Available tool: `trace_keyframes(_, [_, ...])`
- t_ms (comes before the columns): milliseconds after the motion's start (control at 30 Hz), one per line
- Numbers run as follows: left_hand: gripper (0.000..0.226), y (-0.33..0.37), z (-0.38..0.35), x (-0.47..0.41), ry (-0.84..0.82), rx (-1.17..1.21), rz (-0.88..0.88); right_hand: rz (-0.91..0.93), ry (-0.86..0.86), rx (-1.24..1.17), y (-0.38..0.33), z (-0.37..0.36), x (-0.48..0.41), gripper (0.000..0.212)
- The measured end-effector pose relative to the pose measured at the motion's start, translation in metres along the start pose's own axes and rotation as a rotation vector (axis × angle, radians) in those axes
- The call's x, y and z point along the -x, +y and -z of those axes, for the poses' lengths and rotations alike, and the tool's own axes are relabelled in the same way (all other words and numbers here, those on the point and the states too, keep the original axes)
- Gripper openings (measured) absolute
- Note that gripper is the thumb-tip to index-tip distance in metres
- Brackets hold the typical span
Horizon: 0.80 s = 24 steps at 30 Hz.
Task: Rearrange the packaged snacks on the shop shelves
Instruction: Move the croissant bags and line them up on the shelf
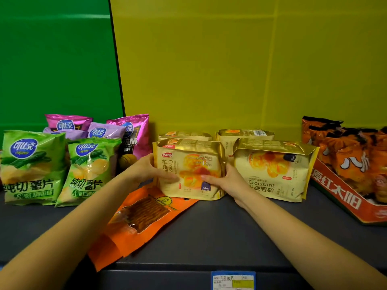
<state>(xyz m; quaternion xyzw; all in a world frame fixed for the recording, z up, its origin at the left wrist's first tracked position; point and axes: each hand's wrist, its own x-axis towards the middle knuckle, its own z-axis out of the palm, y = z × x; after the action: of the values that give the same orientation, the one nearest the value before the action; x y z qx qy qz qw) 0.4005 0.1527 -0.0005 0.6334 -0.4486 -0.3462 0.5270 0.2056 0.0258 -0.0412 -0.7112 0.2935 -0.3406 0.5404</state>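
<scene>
- Yellow back panel [230, 70] fills most of the view behind the goods, and a green back panel [56, 59] joins it on the left.
- Below them runs the dark grey shelf [219, 231], which carries every pack.
- At the far right, a red display tray [339, 197] sits at an angle and holds orange snack bags [351, 155].
- At the left, two green chip bags [31, 166] stand in front, with pink and purple chip bags [134, 135] behind them.
- In the middle, the held croissant pack [192, 162] stands upright at the front. A second croissant pack [274, 170] is just beside it on the right, and two rear croissant packs [186, 135] are behind.
- The step in hand looks like squaring this front pack into line with its neighbour. The next move probably calls for setting it down level and facing forward.
- An orange pouch [144, 214] lies flat and slanted on the shelf. Its upper end seems to sit under the held pack's lower left corner, so it may need pulling clear first.
- Both forearms reach in from the lower corners and converge on the pack.
- The left hand [146, 170] grips the pack's left edge, with the thumb across the front.
- The right hand [228, 181] grips the lower right side, with fingers laid over the printed face.
- A small price label [232, 280] is fixed to the shelf's front lip.
</scene>
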Motion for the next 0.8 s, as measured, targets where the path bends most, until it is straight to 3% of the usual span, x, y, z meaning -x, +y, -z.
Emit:
trace_keyframes(100, [0.094,-0.008,-0.005,-0.010,-0.043,-0.064,-0.055,-0.002,0.073,0.217,-0.007,0.002,0.005,0.079])
trace_keyframes(267, [0.079,-0.017,-0.014,-0.015,-0.091,-0.054,-0.106,0.211,0.015,0.814,-0.029,0.034,0.057,0.072])
trace_keyframes(333, [0.083,-0.022,-0.017,-0.015,-0.087,-0.023,-0.121,0.339,0.203,0.945,-0.039,0.057,0.081,0.059])
trace_keyframes(400, [0.085,-0.026,-0.019,-0.016,-0.056,-0.005,-0.120,0.491,0.599,0.915,-0.043,0.085,0.091,0.059])
trace_keyframes(467, [0.073,-0.028,-0.019,-0.019,-0.017,-0.012,-0.110,0.509,0.876,0.744,-0.037,0.119,0.087,0.079])
trace_keyframes(500, [0.064,-0.028,-0.019,-0.020,0.003,-0.009,-0.108,0.444,0.883,0.648,-0.029,0.135,0.081,0.092])
trace_keyframes(600, [0.047,-0.030,-0.020,-0.024,0.072,-0.003,-0.115,0.210,0.656,0.427,-0.007,0.154,0.062,0.121])
trace_keyframes(800, [0.044,-0.036,-0.016,-0.028,0.165,-0.013,-0.119,0.181,0.613,0.428,0.012,0.142,0.037,0.109])
